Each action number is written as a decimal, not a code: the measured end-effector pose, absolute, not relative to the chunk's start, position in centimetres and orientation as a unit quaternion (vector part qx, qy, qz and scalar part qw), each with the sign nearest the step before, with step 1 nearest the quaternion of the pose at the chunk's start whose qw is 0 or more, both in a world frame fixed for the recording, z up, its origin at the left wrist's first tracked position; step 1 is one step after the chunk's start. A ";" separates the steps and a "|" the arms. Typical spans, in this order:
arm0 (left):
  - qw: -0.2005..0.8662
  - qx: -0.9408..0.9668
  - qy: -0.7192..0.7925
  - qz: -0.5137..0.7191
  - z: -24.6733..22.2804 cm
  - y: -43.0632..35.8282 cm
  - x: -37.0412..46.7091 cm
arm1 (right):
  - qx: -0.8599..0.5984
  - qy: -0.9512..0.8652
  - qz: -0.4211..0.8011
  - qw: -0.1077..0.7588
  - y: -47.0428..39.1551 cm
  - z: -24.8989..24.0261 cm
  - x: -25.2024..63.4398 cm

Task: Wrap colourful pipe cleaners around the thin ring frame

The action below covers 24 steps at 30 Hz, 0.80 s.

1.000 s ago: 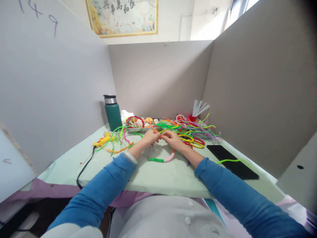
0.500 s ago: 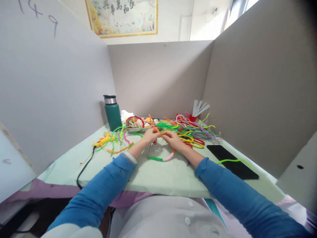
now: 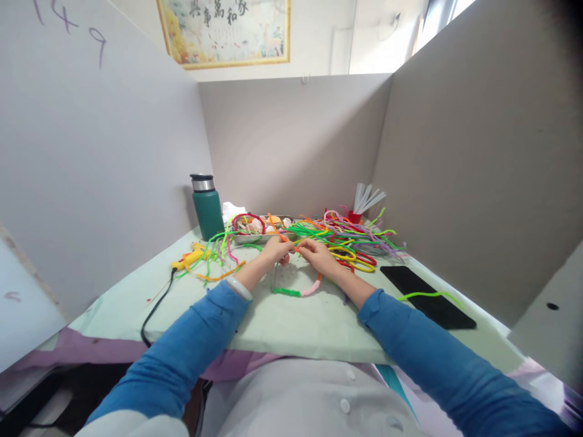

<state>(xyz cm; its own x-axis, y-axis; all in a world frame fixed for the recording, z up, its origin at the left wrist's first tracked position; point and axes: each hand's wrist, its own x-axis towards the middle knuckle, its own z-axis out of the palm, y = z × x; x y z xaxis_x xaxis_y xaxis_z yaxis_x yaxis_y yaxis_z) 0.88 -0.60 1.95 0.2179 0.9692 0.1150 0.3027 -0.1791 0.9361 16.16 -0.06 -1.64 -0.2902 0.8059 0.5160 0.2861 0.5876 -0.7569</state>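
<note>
Grip: both sides pinching, thumb against fingers, the left hand [image 3: 276,249] and the right hand [image 3: 317,256] nearly touching, each on an orange fuzzy stem [image 3: 277,229]. I see its free end slanting up and away past the left fingers, toward the metal tray [image 3: 264,238]; a short orange bit shows at the right fingertips. Below, between the wrists and above the table [image 3: 300,328] or on it (cannot tell which), hangs or lies a curved band [image 3: 288,292], green then pink, with orange running up under the right hand. Whether stem and band join is hidden by the fingers. Handling, my estimate: very light, soft-piled over a bendable core, not slippery, hardly fragile, though prone to kinking. I would take hold close to the working point, leaving the long end free to swing.
</note>
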 end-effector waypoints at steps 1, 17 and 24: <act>0.401 0.670 0.490 0.387 1.7 -0.4 0.8 | -0.363 -0.756 0.269 0.473 0.0 -1.7 16.2; 0.344 0.720 0.490 0.351 0.5 0.7 0.5 | -0.388 -0.750 0.257 0.470 0.0 -1.8 16.1; 0.341 0.729 0.482 0.346 0.4 0.9 0.2 | -0.388 -0.745 0.264 0.475 0.0 -1.8 16.2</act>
<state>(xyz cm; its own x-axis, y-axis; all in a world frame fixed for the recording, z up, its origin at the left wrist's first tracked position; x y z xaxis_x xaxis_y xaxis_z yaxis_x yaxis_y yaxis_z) 0.19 0.87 0.43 0.2965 0.9388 0.1752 0.4672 -0.3026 0.8307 16.15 0.02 -1.83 -0.2487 0.8280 0.5026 0.3265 0.5602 -0.7613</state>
